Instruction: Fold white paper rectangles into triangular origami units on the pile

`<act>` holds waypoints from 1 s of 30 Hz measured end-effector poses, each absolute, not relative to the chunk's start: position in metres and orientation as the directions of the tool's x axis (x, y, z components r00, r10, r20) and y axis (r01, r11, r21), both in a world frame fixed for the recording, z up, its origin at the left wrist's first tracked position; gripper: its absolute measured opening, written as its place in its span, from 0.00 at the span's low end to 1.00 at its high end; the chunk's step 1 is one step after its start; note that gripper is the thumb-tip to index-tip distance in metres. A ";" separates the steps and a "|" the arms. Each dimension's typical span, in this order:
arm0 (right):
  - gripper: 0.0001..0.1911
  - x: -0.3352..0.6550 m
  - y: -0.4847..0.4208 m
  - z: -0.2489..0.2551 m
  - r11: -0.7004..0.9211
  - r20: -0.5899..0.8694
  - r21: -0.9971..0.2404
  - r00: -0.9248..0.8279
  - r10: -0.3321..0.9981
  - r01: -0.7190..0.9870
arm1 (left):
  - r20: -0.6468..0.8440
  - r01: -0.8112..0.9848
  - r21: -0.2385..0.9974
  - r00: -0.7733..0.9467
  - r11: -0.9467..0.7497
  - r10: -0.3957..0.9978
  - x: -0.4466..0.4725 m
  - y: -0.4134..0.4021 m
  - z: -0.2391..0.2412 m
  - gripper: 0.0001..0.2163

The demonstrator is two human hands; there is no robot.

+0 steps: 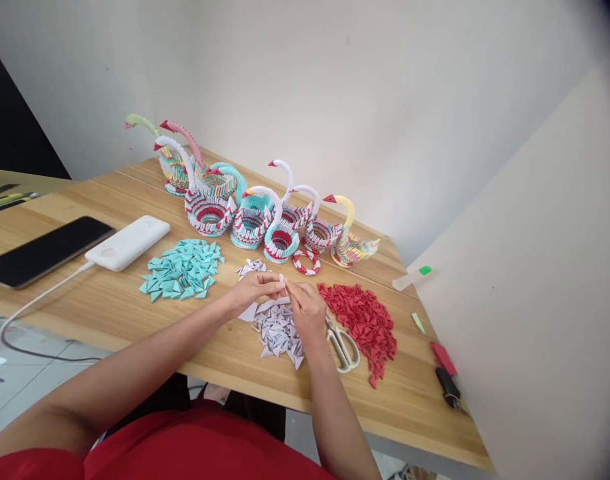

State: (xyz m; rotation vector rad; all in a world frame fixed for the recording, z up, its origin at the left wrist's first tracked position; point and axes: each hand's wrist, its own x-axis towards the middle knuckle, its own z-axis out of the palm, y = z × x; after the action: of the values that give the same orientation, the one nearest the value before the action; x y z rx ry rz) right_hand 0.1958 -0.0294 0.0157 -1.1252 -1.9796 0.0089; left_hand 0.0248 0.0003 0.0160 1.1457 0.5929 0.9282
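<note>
Paper piece (pixel 281 279) sat pinched between left hand (pixel 256 287) and right hand (pixel 309 308); I figured slackening could drop it into white pile (pixel 277 333).

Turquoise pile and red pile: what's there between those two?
The head view shows a small white pile, white paper, a bigger white pile and scissors, plus the left hand, pinching a white piece, and the right hand.

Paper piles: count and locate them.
4: teal pile at left; small white one beyond the left hand; larger white one by the right hand; red one at right. Hands may hide more.
</note>
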 end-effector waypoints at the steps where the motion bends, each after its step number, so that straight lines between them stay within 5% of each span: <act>1: 0.15 0.195 -0.030 0.016 0.596 0.653 -0.395 -0.243 0.717 0.699 | 0.053 -0.298 0.948 0.493 0.112 0.868 0.025 0.000 0.016 0.12; 10: 0.11 0.191 -0.029 0.022 0.540 0.589 -0.646 -0.097 0.802 0.539 | 0.173 -0.025 0.984 0.372 -0.176 0.912 0.029 0.001 0.010 0.10; 16: 0.04 0.191 -0.033 0.028 0.500 0.543 -0.706 -0.069 0.837 0.502 | 0.496 0.185 0.791 0.364 -0.583 0.789 0.030 -0.001 0.011 0.08; 22: 0.02 0.192 -0.035 0.030 0.475 0.515 -0.766 -0.028 0.857 0.432 | 0.571 0.241 0.744 0.254 -0.623 0.781 0.028 -0.003 0.013 0.08; 30: 0.03 0.193 -0.036 0.033 0.574 0.617 -0.693 -0.053 0.785 0.437 | 0.759 0.326 0.504 0.273 -0.799 0.590 0.025 -0.005 0.018 0.08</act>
State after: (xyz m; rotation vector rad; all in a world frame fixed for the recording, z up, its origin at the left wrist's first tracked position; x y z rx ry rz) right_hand 0.1933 -0.0359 0.0329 -1.0292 -1.6838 0.3867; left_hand 0.0252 -0.0053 0.0176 2.2960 0.8476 1.5386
